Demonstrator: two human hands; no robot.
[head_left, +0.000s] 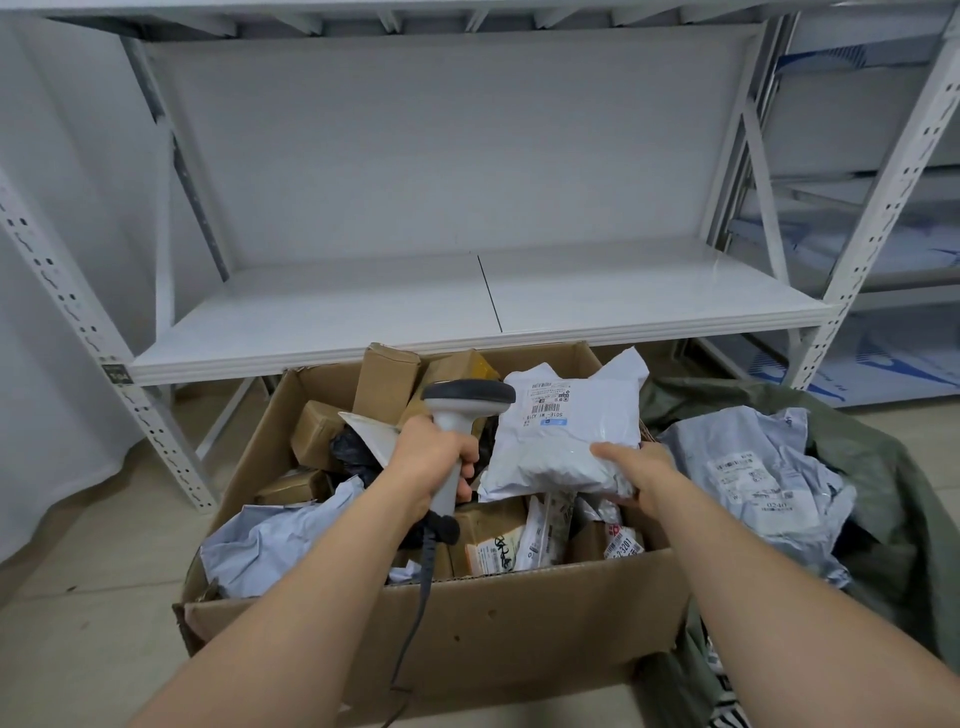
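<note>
Head view: left hand (434, 457) grips smooth grey scanner (460, 415); right hand (636, 475) holds crinkled white plastic parcel (563, 431).

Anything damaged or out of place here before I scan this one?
Nothing has spilled. The cardboard box has a crumpled near-left corner, and the parcels inside lie jumbled. The white mailer in the right hand appears to show its label upside down to the camera. The left hand grips the scanner beside it.
</note>
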